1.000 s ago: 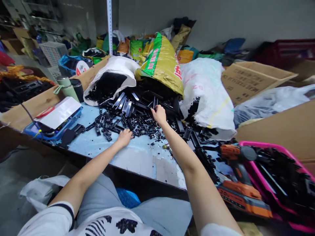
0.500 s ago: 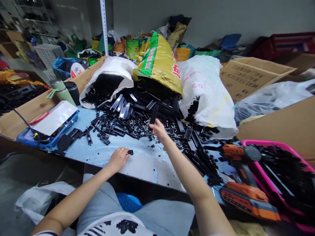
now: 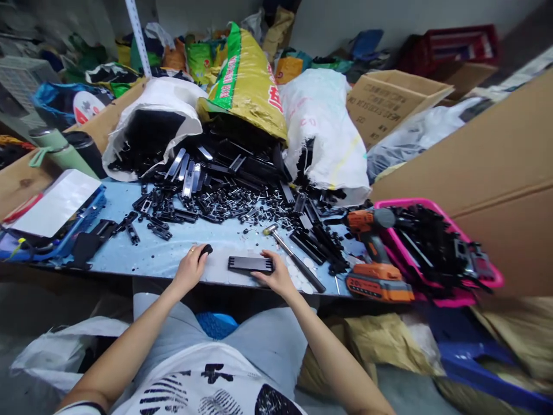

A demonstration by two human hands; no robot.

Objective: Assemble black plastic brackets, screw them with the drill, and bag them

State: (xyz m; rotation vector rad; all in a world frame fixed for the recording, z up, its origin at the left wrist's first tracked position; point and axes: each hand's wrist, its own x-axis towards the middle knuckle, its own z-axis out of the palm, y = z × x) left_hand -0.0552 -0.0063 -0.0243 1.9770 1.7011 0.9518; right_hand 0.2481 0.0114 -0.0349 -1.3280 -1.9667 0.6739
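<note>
In my right hand [image 3: 276,273] is one end of a flat black slotted plastic piece [image 3: 249,264], held low over the light board at the table's front edge. My left hand [image 3: 190,268] pinches a small black part [image 3: 206,251], just left of that piece and apart from it. A hammer [image 3: 296,259] lies slantwise beyond my right hand. Behind both hands spreads a pile of small black parts and silver pins [image 3: 242,202].
An orange cordless drill [image 3: 374,256] and a pink basket [image 3: 496,279] of black parts stand at right. At left sit a blue tray [image 3: 64,251] and a green bottle [image 3: 71,153]. White sacks [image 3: 330,138] and a yellow sack [image 3: 246,86] line the back.
My right hand has come back from the pile toward the front edge with the black piece, now lying level. My left hand still holds the small part. The view has shifted right and down.
</note>
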